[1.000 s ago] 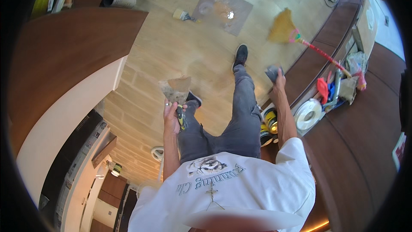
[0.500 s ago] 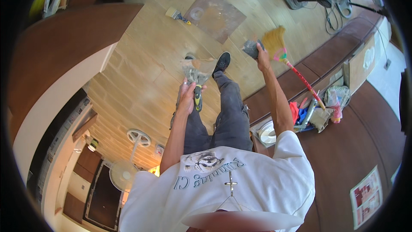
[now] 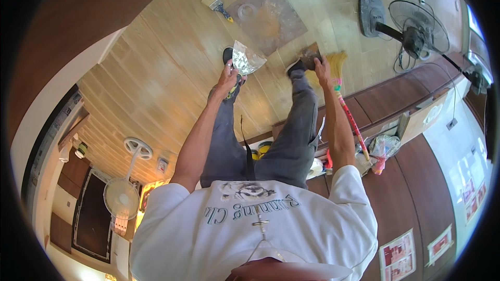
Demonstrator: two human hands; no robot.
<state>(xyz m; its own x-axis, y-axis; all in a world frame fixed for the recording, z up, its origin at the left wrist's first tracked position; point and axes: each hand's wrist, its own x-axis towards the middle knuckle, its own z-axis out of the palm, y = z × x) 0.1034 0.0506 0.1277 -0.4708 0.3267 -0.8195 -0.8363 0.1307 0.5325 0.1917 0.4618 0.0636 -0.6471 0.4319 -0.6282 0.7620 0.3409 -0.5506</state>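
Note:
A wide putty knife [image 3: 247, 59] with a broad metal blade and a yellow-and-black handle is in my left hand [image 3: 228, 80]. Its fingers are wrapped round the handle, and the blade points away from me above my left shoe. My right hand [image 3: 323, 71] grips a small, dark, flat rectangular piece [image 3: 309, 56] by its near edge; its exact kind is unclear. That piece hangs over my right shoe, just left of a broom [image 3: 334, 67] with straw-coloured bristles and a red handle. The two held things are apart.
On the wooden floor ahead lie a square brown board [image 3: 268, 18] with dusty powder and a paintbrush [image 3: 216, 5]. A black fan [image 3: 414, 39] with loose cables lies at far right. Dark brown cabinets [image 3: 411, 75] run along the right; a white fan [image 3: 122, 198] stands at left.
My legs have spread and my view has shifted. The putty knife is now angled with its blade higher, and the dark piece has come nearer to it. Both stay in my hands.

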